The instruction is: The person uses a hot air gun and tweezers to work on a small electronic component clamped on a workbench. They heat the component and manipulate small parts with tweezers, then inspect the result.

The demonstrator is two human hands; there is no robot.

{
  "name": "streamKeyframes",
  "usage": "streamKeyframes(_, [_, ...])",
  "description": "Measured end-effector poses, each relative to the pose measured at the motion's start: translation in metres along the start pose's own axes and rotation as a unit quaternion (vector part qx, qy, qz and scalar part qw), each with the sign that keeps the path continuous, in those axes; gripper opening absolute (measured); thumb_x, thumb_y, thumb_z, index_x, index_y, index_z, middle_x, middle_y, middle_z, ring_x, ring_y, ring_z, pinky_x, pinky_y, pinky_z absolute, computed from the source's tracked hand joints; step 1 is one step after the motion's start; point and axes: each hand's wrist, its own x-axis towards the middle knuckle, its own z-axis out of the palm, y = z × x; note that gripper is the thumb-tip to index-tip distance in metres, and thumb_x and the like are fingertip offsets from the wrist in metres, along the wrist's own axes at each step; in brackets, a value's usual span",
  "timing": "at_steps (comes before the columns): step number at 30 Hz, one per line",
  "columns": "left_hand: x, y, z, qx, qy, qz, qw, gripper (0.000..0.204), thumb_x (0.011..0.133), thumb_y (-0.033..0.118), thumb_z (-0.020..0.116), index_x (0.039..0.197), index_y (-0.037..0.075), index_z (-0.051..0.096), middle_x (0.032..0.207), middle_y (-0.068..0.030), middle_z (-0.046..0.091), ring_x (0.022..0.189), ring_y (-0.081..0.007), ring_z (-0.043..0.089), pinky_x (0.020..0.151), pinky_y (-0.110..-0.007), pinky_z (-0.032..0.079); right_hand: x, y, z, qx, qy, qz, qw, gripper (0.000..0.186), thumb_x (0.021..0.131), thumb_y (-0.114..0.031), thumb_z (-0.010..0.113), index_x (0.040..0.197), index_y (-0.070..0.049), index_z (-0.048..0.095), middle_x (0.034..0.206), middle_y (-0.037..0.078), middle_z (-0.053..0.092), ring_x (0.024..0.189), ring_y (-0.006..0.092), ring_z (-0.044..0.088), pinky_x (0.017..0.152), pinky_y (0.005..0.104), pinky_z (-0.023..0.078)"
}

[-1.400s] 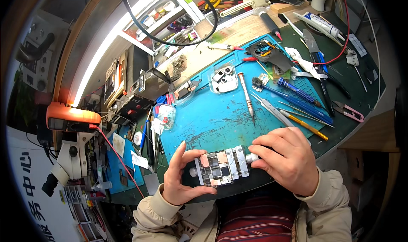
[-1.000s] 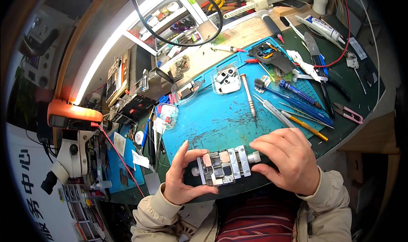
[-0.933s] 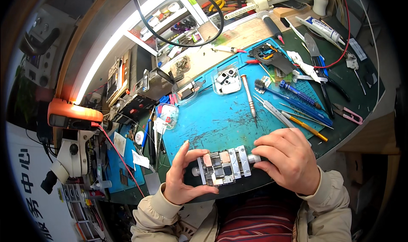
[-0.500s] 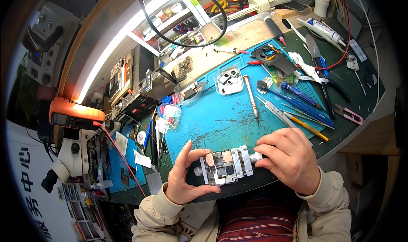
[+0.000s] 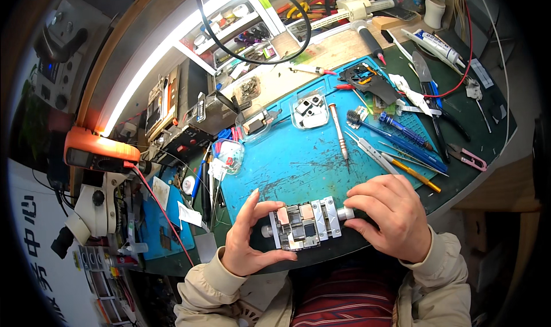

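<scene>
A silver metal circuit board holder point(image 5: 328, 218) lies crosswise at the bench's near edge, with a small circuit board point(image 5: 298, 226) bearing copper-coloured pads clamped between its jaws. My left hand point(image 5: 248, 241) grips the holder's left end, fingers along the far edge and thumb along the near one. At the right end, thumb and fingertips of my right hand point(image 5: 393, 218) close about the round knob point(image 5: 345, 213), part of which shows between them. A second knob point(image 5: 266, 231) sticks out on the left, beside my left palm.
Beyond the holder stretches a scratched blue mat point(image 5: 270, 177). On it are a screwdriver point(image 5: 340, 134), tweezers point(image 5: 370, 149), a blue brush point(image 5: 396, 140) and a clear box of small parts point(image 5: 310, 110). An orange multimeter point(image 5: 100, 150) and a microscope point(image 5: 94, 209) stand at left.
My right fingers have shifted slightly on the knob, and more of it shows. The left hand keeps its grip. The whole view has moved a little.
</scene>
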Motion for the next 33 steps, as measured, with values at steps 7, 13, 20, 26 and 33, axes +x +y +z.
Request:
streamKeyframes(7, [0.000, 0.000, 0.002, -0.004, 0.007, -0.008, 1.000, 0.129, 0.069, 0.024, 0.101, 0.165, -0.002, 0.020, 0.137, -0.0231, 0.064, 0.128, -0.0317, 0.066, 0.111, -0.045, 0.050, 0.001, 0.000, 0.000, -0.021, -0.004, -0.003, 1.000, 0.031, 0.079, -0.017, 0.085, 0.106, -0.008, 0.072, 0.112, 0.004, 0.071, 0.101, 0.0266, 0.065, 0.089, 0.0414, 0.050])
streamKeyframes(13, [0.001, 0.002, 0.000, -0.003, 0.003, -0.009, 1.000, 0.131, 0.068, 0.026, 0.102, 0.166, 0.000, 0.019, 0.137, -0.0218, 0.064, 0.128, -0.0312, 0.065, 0.113, -0.044, 0.048, 0.004, -0.001, 0.003, -0.036, -0.004, -0.008, 0.999, 0.029, 0.079, -0.016, 0.085, 0.104, -0.008, 0.073, 0.109, 0.004, 0.072, 0.099, 0.0265, 0.066, 0.086, 0.0415, 0.051])
streamKeyframes(20, [0.003, 0.005, 0.000, 0.010, 0.021, 0.009, 1.000, 0.123, 0.072, 0.028, 0.100, 0.165, 0.000, 0.024, 0.131, -0.0209, 0.068, 0.123, -0.0330, 0.069, 0.107, -0.042, 0.052, 0.005, -0.006, -0.001, -0.020, -0.034, 0.003, 0.999, 0.030, 0.078, -0.015, 0.086, 0.105, -0.008, 0.074, 0.111, 0.005, 0.073, 0.100, 0.0284, 0.066, 0.086, 0.0427, 0.051])
streamKeyframes(26, [0.004, 0.009, 0.000, 0.007, 0.029, 0.005, 1.000, 0.119, 0.073, 0.026, 0.099, 0.164, -0.001, 0.027, 0.132, -0.0209, 0.067, 0.124, -0.0331, 0.069, 0.107, -0.041, 0.053, 0.006, -0.004, 0.003, -0.044, -0.008, -0.019, 0.999, 0.031, 0.078, -0.016, 0.086, 0.106, -0.007, 0.075, 0.110, 0.006, 0.073, 0.100, 0.0299, 0.066, 0.085, 0.0427, 0.052])
streamKeyframes(33, [0.006, 0.011, -0.001, 0.010, 0.026, 0.013, 1.000, 0.118, 0.074, 0.025, 0.099, 0.164, -0.001, 0.027, 0.133, -0.0201, 0.066, 0.123, -0.0322, 0.068, 0.108, -0.041, 0.053, 0.006, -0.004, 0.004, -0.036, -0.009, -0.018, 0.999, 0.030, 0.079, -0.016, 0.087, 0.105, -0.008, 0.075, 0.106, 0.005, 0.074, 0.097, 0.0288, 0.066, 0.084, 0.0407, 0.051])
